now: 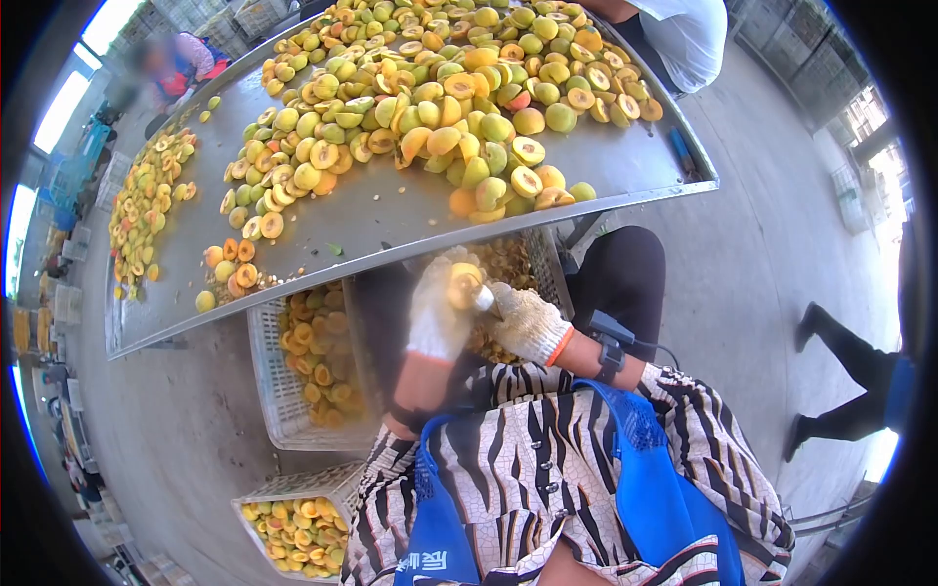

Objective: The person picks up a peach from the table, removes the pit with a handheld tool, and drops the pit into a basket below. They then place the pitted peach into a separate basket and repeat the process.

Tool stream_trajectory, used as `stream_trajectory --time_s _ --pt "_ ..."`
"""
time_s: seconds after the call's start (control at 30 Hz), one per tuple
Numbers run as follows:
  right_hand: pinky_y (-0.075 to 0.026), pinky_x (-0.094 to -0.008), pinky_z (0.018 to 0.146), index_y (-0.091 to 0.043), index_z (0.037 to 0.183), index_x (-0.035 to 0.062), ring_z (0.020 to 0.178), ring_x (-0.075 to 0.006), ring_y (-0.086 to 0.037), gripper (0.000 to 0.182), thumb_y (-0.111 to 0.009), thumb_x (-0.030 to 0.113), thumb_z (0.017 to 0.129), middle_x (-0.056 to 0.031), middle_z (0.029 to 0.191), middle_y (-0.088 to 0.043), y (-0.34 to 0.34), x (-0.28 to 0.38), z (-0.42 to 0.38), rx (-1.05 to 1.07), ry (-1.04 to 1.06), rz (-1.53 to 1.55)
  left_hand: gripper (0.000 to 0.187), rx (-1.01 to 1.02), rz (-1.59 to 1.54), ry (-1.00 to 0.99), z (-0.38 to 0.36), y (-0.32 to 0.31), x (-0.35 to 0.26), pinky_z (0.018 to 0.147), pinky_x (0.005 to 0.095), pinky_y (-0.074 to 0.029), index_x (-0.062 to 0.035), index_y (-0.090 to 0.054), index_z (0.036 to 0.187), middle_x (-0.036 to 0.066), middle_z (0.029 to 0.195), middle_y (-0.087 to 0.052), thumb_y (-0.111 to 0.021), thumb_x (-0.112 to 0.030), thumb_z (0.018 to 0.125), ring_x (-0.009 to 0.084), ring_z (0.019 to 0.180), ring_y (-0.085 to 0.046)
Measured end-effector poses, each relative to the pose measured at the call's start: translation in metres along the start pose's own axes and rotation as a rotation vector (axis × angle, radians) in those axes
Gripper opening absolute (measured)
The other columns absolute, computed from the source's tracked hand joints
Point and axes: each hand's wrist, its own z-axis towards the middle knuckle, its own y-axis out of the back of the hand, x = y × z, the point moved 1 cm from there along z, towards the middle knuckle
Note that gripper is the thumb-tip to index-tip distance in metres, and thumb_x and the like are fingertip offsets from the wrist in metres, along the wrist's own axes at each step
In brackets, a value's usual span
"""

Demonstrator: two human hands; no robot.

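My left hand, in a white knitted glove, holds a yellow peach half just below the table's near edge. Against its right side is a small tool with a white end, held by my gloved right hand. The fingers of the right hand are closed round the tool, whose far part is hidden. Many halved yellow and green fruits lie heaped on the metal table above my hands. Below the hands, a crate holds small brown pieces.
White crates of fruit halves stand at the left and lower left. A blue-handled object lies at the table's right corner. One person sits behind the table at far left, another at its top right. A third person's dark legs show at right.
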Motion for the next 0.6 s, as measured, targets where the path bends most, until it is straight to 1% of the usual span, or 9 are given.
stream_trajectory --time_s 0.1,0.13,0.17,0.23,0.3,0.33,0.43,0.5,0.6 --pt "-0.051 -0.0444 0.082 -0.062 0.110 0.0081 0.096 -0.0379 -0.065 0.026 -0.053 0.016 0.087 -0.0194 0.102 -0.068 0.006 0.001 -0.001 0.041 0.022 -0.013 0.029 0.019 -0.154 0.131 0.001 0.004 0.001 0.086 0.0401 -0.053 0.0008 -0.058 0.113 0.015 0.104 -0.063 -0.048 -0.023 0.101 0.0283 0.092 -0.062" --pt "-0.051 -0.0442 0.081 -0.063 0.109 0.0079 0.095 -0.0376 -0.065 0.026 -0.054 0.016 0.086 -0.0193 0.101 -0.068 0.008 -0.001 -0.003 0.052 0.032 -0.013 0.028 0.023 0.000 0.038 0.002 0.007 0.005 0.086 0.0401 -0.053 0.0010 -0.059 0.113 0.015 0.105 -0.063 -0.048 -0.022 0.101 0.0281 0.093 -0.062" --pt "-0.051 -0.0465 0.079 -0.060 0.110 0.0080 0.092 -0.0391 -0.065 0.027 -0.058 0.018 0.085 -0.0202 0.097 -0.068 0.008 -0.006 -0.002 0.048 0.057 -0.034 0.028 0.027 0.153 -0.056 0.004 0.013 0.013 0.086 0.0401 -0.053 0.0013 -0.059 0.113 0.014 0.105 -0.063 -0.049 -0.022 0.101 0.0279 0.094 -0.062" --pt "-0.052 -0.0509 0.073 -0.055 0.112 0.0081 0.085 -0.0421 -0.065 0.033 -0.064 0.024 0.084 -0.0221 0.089 -0.067 0.001 -0.021 0.004 0.038 0.110 -0.077 0.028 -0.004 0.204 -0.062 0.001 0.003 0.009 0.086 0.0399 -0.054 0.0016 -0.059 0.114 0.014 0.105 -0.064 -0.049 -0.020 0.101 0.0273 0.095 -0.063" --pt "-0.052 -0.0507 0.074 -0.056 0.111 0.0086 0.085 -0.0417 -0.065 0.032 -0.064 0.024 0.084 -0.0217 0.089 -0.067 -0.006 -0.033 0.010 0.040 0.102 -0.119 0.027 -0.080 -0.002 0.118 -0.007 -0.010 0.004 0.086 0.0394 -0.054 0.0018 -0.060 0.114 0.014 0.105 -0.064 -0.050 -0.019 0.100 0.0264 0.096 -0.063" --pt "-0.052 -0.0506 0.074 -0.056 0.110 0.0088 0.085 -0.0414 -0.065 0.031 -0.064 0.025 0.084 -0.0215 0.089 -0.067 -0.007 -0.037 0.010 0.041 0.098 -0.140 0.027 -0.087 0.046 0.105 -0.008 -0.011 0.007 0.086 0.0390 -0.054 0.0019 -0.060 0.114 0.013 0.105 -0.065 -0.050 -0.019 0.100 0.0258 0.096 -0.063" --pt "-0.053 -0.0417 0.074 -0.063 0.106 0.0065 0.086 -0.0330 -0.068 0.027 -0.060 0.015 0.080 -0.0180 0.093 -0.069 -0.006 -0.037 0.007 0.084 0.093 -0.125 0.027 -0.076 0.209 0.054 -0.006 -0.008 0.016 0.086 0.0376 -0.054 0.0018 -0.060 0.115 0.013 0.106 -0.065 -0.051 -0.019 0.101 0.0237 0.096 -0.064" --pt "-0.054 -0.0415 0.073 -0.063 0.106 0.0062 0.084 -0.0328 -0.068 0.026 -0.059 0.014 0.082 -0.0176 0.091 -0.069 -0.011 -0.046 0.010 0.096 0.105 -0.049 0.027 -0.041 0.338 0.011 -0.005 -0.005 0.019 0.086 0.0367 -0.054 0.0015 -0.060 0.115 0.012 0.107 -0.065 -0.051 -0.020 0.101 0.0223 0.096 -0.064" --pt "-0.054 -0.0417 0.073 -0.062 0.107 0.0057 0.082 -0.0336 -0.068 0.025 -0.056 0.013 0.084 -0.0172 0.089 -0.069 -0.011 -0.052 0.013 0.120 0.136 0.059 0.030 -0.033 0.394 0.018 -0.003 -0.009 0.013 0.083 0.0361 -0.055 0.0016 -0.060 0.115 0.012 0.105 -0.066 -0.052 -0.024 0.101 0.0213 0.093 -0.064"
